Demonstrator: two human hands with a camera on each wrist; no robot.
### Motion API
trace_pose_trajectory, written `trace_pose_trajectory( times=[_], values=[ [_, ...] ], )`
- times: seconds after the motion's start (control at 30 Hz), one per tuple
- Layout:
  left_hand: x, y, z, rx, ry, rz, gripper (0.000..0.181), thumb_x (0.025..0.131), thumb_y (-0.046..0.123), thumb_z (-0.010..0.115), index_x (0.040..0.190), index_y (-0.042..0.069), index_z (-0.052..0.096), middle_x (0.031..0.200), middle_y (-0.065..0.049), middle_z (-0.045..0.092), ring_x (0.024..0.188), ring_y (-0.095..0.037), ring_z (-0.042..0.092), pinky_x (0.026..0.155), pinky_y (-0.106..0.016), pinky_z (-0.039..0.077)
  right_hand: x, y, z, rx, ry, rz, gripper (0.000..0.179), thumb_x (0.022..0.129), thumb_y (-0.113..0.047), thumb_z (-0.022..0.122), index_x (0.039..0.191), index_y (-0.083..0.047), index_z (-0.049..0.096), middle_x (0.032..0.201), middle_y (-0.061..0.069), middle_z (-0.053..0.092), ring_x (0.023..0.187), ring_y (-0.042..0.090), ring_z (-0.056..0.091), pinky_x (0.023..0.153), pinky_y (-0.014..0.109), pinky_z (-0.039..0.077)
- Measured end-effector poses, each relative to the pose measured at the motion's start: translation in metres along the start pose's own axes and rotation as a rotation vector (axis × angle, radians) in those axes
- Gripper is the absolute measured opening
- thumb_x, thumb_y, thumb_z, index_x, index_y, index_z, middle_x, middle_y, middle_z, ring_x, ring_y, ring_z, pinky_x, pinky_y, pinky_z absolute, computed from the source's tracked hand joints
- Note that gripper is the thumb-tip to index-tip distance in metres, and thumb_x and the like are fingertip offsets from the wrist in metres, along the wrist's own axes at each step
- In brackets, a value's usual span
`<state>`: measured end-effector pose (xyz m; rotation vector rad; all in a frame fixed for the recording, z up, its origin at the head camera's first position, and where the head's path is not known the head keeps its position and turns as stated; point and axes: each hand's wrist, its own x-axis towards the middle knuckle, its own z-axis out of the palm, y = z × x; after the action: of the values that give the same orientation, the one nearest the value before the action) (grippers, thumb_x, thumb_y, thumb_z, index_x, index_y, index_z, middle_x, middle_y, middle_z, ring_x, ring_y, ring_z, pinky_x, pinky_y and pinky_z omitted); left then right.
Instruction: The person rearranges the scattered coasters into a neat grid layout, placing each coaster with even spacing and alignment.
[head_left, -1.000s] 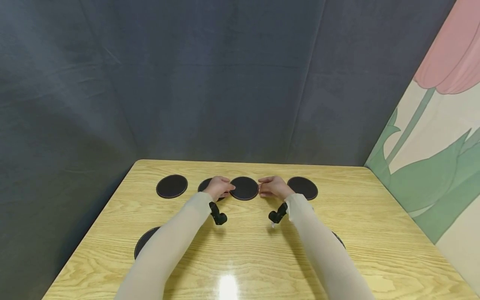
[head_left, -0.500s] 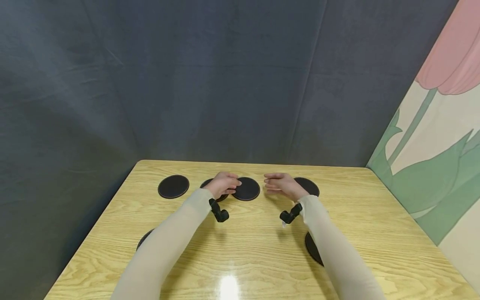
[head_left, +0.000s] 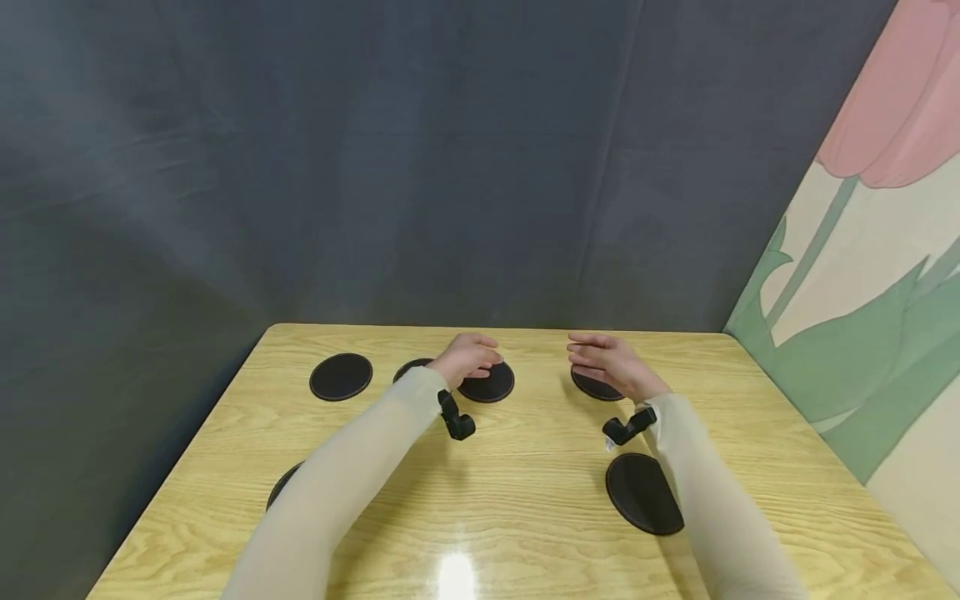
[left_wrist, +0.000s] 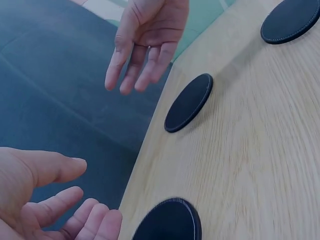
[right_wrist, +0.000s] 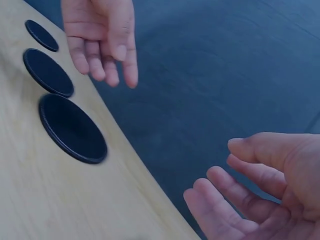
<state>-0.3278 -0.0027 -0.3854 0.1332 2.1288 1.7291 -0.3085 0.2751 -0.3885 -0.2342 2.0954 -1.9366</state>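
My left hand [head_left: 468, 358] hovers over the left part of a round black coaster [head_left: 487, 387], its fingers loosely extended and holding nothing. A second coaster [head_left: 408, 367] is mostly hidden behind that wrist. My right hand [head_left: 611, 364] hangs above another coaster [head_left: 596, 386] at the back right, fingers spread and the palm turned inward. Both palms face each other across a wide gap. In the left wrist view the coaster below the right hand [left_wrist: 150, 40] lies flat and shows a stitched edge. The right wrist view has several coasters [right_wrist: 74, 129] in a row beyond the fingers.
At the back left lies a coaster [head_left: 341, 377]. A larger-looking one [head_left: 645, 493] sits at the near right, partly under the right sleeve. The left sleeve covers most of another [head_left: 281, 483]. A dark curtain [head_left: 450, 167] hangs behind the wooden table [head_left: 525, 508].
My hands have parted from either side of the middle coaster. The right hand moved right and up, the left slightly right and up. The near-right coaster has come into view beside the sleeve.
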Motion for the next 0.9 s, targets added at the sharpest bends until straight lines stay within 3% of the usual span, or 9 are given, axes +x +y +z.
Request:
trace_pose_trajectory(
  times=[0.13,0.43,0.77,0.9],
  values=[
    [0.006,0.008,0.014,0.007,-0.018,0.016,0.043,0.093,0.006,0.061,0.135,0.000,0.052,0.138,-0.018,0.050,0.127,-0.039,0.049,0.101,-0.043,0.048,-0.013,-0.002,-0.018,0.001,0.019,-0.010,0.055,0.102,-0.008,0.046,0.149,0.010,0.022,0.110,-0.015,0.060,0.099,0.000,0.064,0.095,0.027,0.052],
    [0.013,0.028,0.045,0.011,-0.043,0.030,0.042,0.092,0.004,0.062,0.133,0.000,0.053,0.141,-0.017,0.049,0.126,-0.036,0.051,0.102,-0.042,0.048,-0.032,0.003,-0.043,-0.078,0.077,0.008,0.057,0.103,-0.016,0.046,0.150,0.008,0.022,0.112,-0.015,0.056,0.099,0.000,0.063,0.101,0.036,0.048],
    [0.032,0.023,0.067,-0.026,0.003,0.033,0.040,0.090,0.005,0.066,0.128,0.000,0.056,0.136,-0.015,0.053,0.123,-0.036,0.054,0.099,-0.040,0.050,-0.043,0.020,-0.059,-0.091,0.115,0.017,0.057,0.104,-0.016,0.045,0.149,0.008,0.022,0.108,-0.019,0.058,0.098,0.001,0.063,0.100,0.037,0.049],
    [0.038,0.017,0.071,-0.037,0.038,0.043,0.040,0.090,0.006,0.066,0.128,0.001,0.057,0.134,-0.014,0.055,0.119,-0.033,0.056,0.097,-0.040,0.051,-0.044,0.027,-0.063,-0.092,0.120,0.025,0.056,0.104,-0.015,0.045,0.150,0.008,0.023,0.121,-0.007,0.055,0.101,0.001,0.061,0.101,0.038,0.048]
  ],
)
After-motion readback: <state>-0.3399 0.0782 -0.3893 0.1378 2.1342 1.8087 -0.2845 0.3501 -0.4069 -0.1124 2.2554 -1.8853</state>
